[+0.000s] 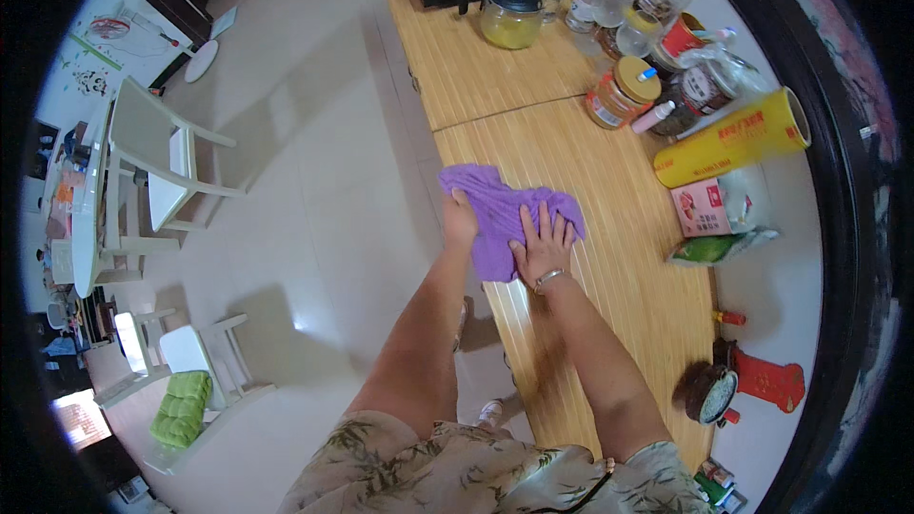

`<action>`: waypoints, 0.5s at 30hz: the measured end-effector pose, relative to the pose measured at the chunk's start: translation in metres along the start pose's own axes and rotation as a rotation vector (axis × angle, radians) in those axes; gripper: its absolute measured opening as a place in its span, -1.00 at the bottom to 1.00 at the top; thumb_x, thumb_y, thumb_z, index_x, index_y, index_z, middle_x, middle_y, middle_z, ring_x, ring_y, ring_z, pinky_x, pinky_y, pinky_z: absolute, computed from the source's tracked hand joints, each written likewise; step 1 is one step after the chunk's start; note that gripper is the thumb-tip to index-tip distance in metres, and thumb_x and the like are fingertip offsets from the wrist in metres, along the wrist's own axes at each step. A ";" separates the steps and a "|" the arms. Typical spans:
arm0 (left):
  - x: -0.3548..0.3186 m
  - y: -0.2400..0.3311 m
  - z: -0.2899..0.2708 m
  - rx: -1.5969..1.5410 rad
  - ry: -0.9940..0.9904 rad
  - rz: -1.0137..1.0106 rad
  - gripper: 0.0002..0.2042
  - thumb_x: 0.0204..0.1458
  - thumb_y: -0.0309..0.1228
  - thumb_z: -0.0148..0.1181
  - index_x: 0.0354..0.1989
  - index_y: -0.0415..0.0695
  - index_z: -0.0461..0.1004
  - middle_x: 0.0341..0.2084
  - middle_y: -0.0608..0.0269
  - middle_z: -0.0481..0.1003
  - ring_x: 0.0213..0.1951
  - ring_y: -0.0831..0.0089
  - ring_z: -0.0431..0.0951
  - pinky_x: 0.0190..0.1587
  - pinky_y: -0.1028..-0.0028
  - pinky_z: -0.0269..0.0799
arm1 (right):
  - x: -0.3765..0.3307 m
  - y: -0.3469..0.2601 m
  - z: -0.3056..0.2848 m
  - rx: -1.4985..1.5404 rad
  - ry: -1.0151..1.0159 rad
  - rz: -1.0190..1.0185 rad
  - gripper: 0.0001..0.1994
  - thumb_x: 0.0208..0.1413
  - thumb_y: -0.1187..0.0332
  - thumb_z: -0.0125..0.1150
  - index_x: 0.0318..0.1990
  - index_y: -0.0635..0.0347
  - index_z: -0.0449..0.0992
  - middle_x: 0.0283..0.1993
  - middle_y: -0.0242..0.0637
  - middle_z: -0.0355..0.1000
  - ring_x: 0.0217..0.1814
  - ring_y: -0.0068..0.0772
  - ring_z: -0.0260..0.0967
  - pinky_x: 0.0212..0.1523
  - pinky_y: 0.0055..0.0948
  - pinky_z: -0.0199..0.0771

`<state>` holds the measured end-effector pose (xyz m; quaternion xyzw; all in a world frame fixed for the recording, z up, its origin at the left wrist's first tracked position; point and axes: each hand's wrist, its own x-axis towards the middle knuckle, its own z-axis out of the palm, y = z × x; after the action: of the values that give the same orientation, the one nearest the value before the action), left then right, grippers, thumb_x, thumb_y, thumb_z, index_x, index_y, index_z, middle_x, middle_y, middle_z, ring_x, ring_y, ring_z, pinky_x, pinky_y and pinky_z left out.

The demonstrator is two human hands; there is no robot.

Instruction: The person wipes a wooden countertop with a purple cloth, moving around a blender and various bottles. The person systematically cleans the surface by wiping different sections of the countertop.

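Passable across the wooden counter [624, 200] between purple cloth [500, 214] and yellow cylinder [733, 140]. Narrowed farther ahead by jars [621, 95] and a teapot [511, 29].

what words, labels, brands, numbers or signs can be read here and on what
I don't copy print, only say where it is:
Yellow tube: red print, not quoted
Pink box: small print, not quoted
Gold-lidded jar: label too small to read
Red-capped bottle: label too small to read
Cloth: none visible
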<state>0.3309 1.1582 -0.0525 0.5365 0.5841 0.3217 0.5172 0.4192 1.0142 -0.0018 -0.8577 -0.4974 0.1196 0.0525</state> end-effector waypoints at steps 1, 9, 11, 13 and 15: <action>0.017 0.000 0.002 -0.006 0.014 0.024 -0.53 0.26 -0.17 -0.22 -0.07 -0.44 0.37 -0.17 -0.37 0.44 -0.08 -0.19 0.45 0.02 0.11 0.29 | 0.020 -0.006 -0.004 0.002 -0.038 0.011 -0.30 0.12 -0.03 0.00 0.40 -0.16 -0.01 0.48 -0.09 -0.21 0.45 0.21 -0.28 0.39 0.17 -0.46; 0.103 0.032 0.011 0.154 -0.010 0.099 -0.61 0.26 -0.25 -0.26 0.00 -0.34 0.34 -0.13 -0.22 0.47 -0.05 -0.10 0.46 0.03 0.19 0.30 | 0.123 -0.027 -0.021 0.004 -0.092 0.038 -0.32 0.16 -0.07 -0.07 0.41 -0.17 -0.04 0.50 -0.13 -0.28 0.50 0.15 -0.36 0.42 0.08 -0.54; 0.123 0.026 0.018 0.144 -0.062 0.063 -0.62 0.26 -0.26 -0.24 0.02 -0.33 0.33 -0.11 -0.21 0.46 -0.03 -0.09 0.45 0.04 0.19 0.29 | 0.126 -0.021 -0.017 0.023 -0.065 0.030 -0.32 0.16 -0.07 -0.08 0.41 -0.18 -0.04 0.50 -0.14 -0.29 0.50 0.13 -0.38 0.42 0.08 -0.55; 0.146 0.003 0.019 -0.009 -0.106 0.023 -0.61 0.25 -0.26 -0.22 0.06 -0.32 0.30 -0.06 -0.20 0.44 0.01 -0.06 0.43 0.08 0.21 0.27 | 0.124 -0.022 -0.018 0.038 -0.051 0.001 -0.32 0.16 -0.07 -0.08 0.41 -0.15 -0.05 0.50 -0.16 -0.28 0.51 0.11 -0.41 0.42 0.07 -0.54; 0.174 -0.036 0.011 -0.287 -0.108 0.038 -0.59 0.25 -0.27 -0.21 0.13 -0.32 0.26 0.01 -0.18 0.40 0.07 -0.03 0.39 0.12 0.24 0.24 | 0.112 -0.035 -0.012 0.038 -0.036 -0.024 -0.32 0.17 -0.06 -0.08 0.41 -0.12 -0.05 0.50 -0.16 -0.27 0.51 0.11 -0.41 0.43 0.07 -0.53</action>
<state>0.3501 1.3151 -0.1339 0.4845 0.4933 0.3824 0.6130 0.4464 1.1286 0.0002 -0.8481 -0.5063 0.1439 0.0612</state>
